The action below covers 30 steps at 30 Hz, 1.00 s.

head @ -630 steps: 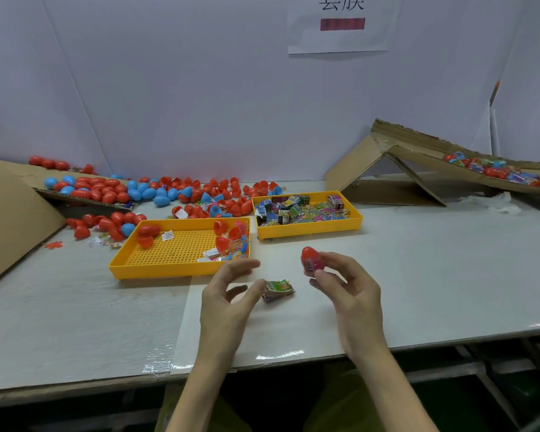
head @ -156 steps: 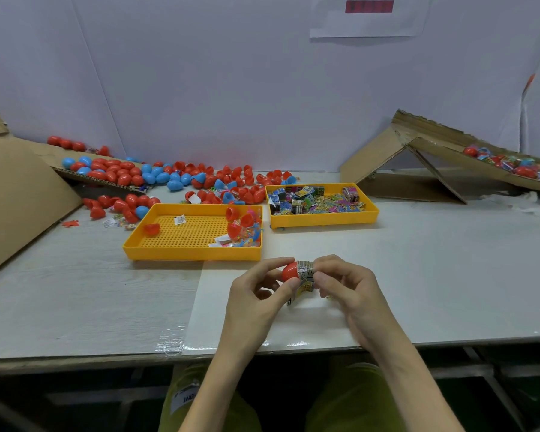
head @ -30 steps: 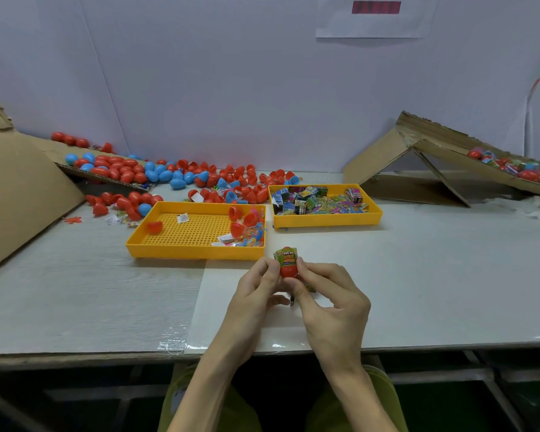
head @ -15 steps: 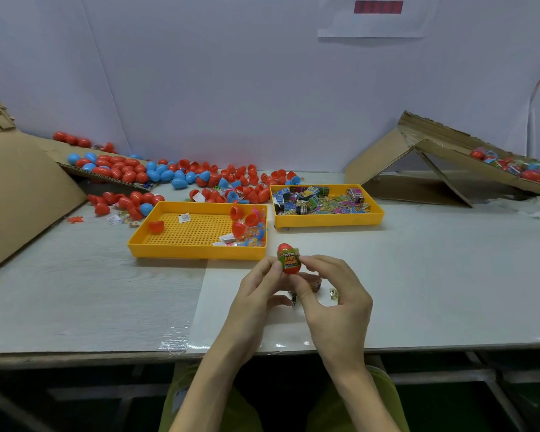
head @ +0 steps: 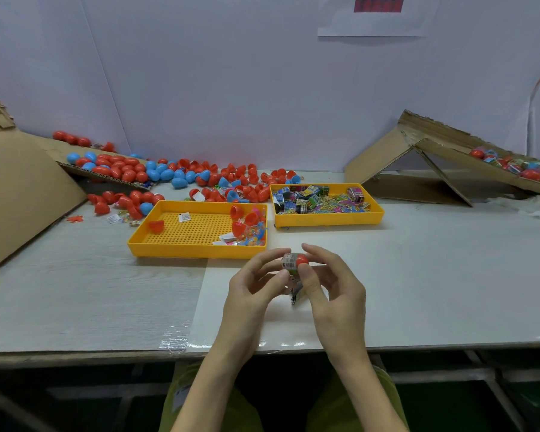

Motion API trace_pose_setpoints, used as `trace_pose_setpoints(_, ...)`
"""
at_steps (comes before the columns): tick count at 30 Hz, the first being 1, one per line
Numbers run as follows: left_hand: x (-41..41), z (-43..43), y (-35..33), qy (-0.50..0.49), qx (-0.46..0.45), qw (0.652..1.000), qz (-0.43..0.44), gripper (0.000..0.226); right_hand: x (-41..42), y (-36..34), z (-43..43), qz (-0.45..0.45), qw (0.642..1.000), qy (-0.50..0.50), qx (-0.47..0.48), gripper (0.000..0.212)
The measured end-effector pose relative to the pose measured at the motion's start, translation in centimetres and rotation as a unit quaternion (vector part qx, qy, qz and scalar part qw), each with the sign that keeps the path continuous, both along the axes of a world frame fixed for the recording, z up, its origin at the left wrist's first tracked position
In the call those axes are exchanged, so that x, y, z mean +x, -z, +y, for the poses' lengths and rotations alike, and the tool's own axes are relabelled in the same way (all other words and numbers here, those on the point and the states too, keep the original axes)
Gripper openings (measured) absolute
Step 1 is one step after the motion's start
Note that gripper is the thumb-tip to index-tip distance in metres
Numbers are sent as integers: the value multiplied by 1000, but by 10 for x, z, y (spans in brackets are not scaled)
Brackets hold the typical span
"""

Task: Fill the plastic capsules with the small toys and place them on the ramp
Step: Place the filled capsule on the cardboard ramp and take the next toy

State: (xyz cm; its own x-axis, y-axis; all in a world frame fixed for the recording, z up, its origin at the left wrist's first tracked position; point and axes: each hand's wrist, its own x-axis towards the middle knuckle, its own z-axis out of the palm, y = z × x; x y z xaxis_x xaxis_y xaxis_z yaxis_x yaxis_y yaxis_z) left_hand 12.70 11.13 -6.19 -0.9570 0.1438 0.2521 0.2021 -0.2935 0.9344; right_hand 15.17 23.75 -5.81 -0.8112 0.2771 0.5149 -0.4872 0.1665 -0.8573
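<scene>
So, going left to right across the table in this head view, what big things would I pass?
Cardboard sheet → left tray → right tray → ramp. The loose capsule pile and the hands overlap the trays, so they are left out.

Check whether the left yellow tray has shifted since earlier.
No. The left yellow tray still sits just left of the right yellow tray, same narrow gap between them.
</scene>
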Motion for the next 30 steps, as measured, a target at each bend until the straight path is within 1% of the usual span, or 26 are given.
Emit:
trace_pose_setpoints(2, 0, -1, 1, 6, -2, 1000, 3, 30, 0, 0, 1, 2, 1000, -3, -2, 26)
trace_pose_setpoints(4, 0, 0, 0, 0, 17, 1000, -8, 29, 0, 0, 2, 4, 1000, -11, -1, 26)
trace_pose_setpoints(7, -2, 0, 1, -27, 41, 999, -17, 23, -1, 1, 2, -6, 1000, -24, -13, 34)
trace_pose_setpoints(9, -2, 1, 1, -35, 48, 998, -11, 16, -2, 2, 3, 1, 999, -32, -19, 33)
trace_pose_setpoints(13, -1, 1, 3, -61, 30, 998, 4, 7, -2, 2, 4, 21, 999, -30, -13, 26)
trace_pose_setpoints(17, -1, 0, 3, -42, 15, 999, -2, 10, -2, 4, 5, 16, 999, -38, -24, 25)
trace_pose_setpoints(20, -1, -2, 2, -30, 18, 999, -9, 19, -2, 3, 7, -5, 997, -64, -52, 35)
trace_pose_setpoints(22, -2, -3, 2, -25, 25, 999, -17, 13, -3, 3, 9, -16, 993, -82, -78, 41)
trace_pose_setpoints(25, -2, -3, 2, -17, 26, 999, -22, 6, -4, 2, 11, -15, 989, -104, -103, 40)
trace_pose_setpoints(28, -1, -3, 1, -4, 25, 999, -23, 8, -4, 2, 12, -14, 986, -110, -120, 48)
trace_pose_setpoints(30, 0, -3, 0, -2, 28, 999, -23, 12, -4, 2, 12, -15, 986, -113, -125, 50)
